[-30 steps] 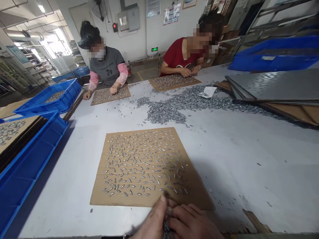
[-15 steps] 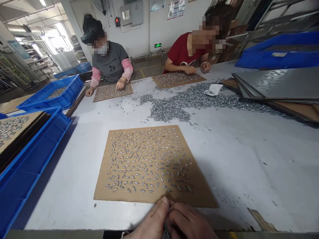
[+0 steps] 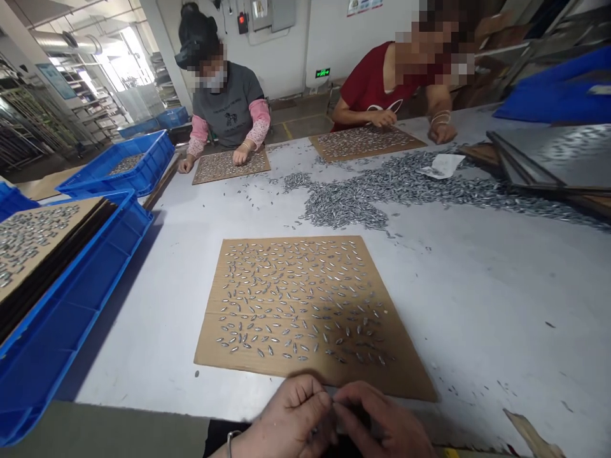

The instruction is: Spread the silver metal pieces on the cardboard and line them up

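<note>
Both my hands are closed and brought together at the table's near edge, just below the cardboard sheet [image 3: 210, 337]. My left hand [image 3: 293, 413] is curled, thumb on top, around what look like small grey metal pieces, mostly hidden. At its thumb tip, my right hand [image 3: 382, 416] pinches with thumb and forefinger; whatever is between the tips is too small to make out. Rows of spindle-shaped metal pieces [image 3: 294, 348] lie spaced over the sheet, with a bare strip along its near side.
A heap of loose metal pieces [image 3: 344, 202] spreads beyond the sheet, with white paper [image 3: 442, 166] on it. Blue crates [image 3: 114, 254] stand left, one holding stacked boards [image 3: 48, 248]. Metal trays [image 3: 563, 156] lie right. Two co-workers [image 3: 229, 105] sit opposite with their own sheets [image 3: 367, 145].
The view has shifted, so the table scene sits further right. My fingertips have parted slightly from their tighter clasp. The red-shirted co-worker's far-right hand has moved down onto the table beside the sheet.
</note>
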Tool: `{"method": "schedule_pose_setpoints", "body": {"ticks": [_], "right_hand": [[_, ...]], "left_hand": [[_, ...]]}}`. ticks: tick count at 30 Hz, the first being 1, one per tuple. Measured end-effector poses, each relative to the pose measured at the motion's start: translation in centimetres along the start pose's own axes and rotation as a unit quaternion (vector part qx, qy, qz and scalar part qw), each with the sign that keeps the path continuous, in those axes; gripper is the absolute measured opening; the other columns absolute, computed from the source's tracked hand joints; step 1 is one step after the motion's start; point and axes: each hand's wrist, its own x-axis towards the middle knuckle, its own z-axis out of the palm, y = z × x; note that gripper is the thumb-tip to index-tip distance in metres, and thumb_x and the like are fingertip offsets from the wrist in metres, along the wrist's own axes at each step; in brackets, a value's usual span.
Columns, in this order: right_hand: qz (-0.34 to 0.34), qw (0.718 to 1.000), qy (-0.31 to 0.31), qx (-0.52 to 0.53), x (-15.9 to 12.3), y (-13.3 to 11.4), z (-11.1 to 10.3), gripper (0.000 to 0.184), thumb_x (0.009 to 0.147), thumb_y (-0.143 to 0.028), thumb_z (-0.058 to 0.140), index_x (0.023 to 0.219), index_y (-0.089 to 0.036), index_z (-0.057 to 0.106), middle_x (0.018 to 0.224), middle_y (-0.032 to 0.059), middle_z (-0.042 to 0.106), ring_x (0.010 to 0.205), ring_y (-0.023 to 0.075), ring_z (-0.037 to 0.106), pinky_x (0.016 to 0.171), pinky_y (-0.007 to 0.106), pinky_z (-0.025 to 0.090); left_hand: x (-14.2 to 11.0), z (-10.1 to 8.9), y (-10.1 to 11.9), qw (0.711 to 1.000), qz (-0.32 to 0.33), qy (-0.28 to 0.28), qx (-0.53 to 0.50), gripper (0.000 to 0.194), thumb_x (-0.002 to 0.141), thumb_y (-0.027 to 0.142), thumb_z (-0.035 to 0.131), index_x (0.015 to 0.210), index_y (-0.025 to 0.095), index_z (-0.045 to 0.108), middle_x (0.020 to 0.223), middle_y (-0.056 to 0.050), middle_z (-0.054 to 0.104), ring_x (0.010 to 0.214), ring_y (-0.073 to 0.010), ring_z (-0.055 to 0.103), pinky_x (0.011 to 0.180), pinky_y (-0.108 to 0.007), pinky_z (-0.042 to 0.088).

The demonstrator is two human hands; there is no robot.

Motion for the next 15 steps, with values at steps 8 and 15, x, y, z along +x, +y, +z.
{"method": "schedule_pose_setpoints", "body": {"ticks": [8,15], "right_hand": [[0.012,0.972,0.108,-0.210,3.0,1.4,3.0,0.050,0.108,-0.049,0.033,0.078,-0.024,0.064,0.071,0.0021,0.071,0.060,0.0149,0.069,0.053,0.025,0.049],[0.026,0.953,0.117,-0.278,2.4,2.2,4.4,0.052,0.108,-0.053,0.029,0.076,-0.025,0.060,0.068,-0.0001,0.069,0.052,0.0147,0.065,0.046,0.028,0.042]], "left_hand": [[-1.5,-2.4,0.0,0.998,0.003,0.061,0.020,0.056,0.079,0.070,0.073,0.079,0.019,0.051,0.063,0.001,0.061,0.037,-0.0016,0.033,0.036,-0.019,0.009],[-1.5,-2.5,-0.6,0.999,-0.001,0.033,0.008,0.058,0.074,0.071,0.076,0.078,0.019,0.051,0.059,0.002,0.061,0.032,-0.0014,0.032,0.036,-0.020,0.010]]}}
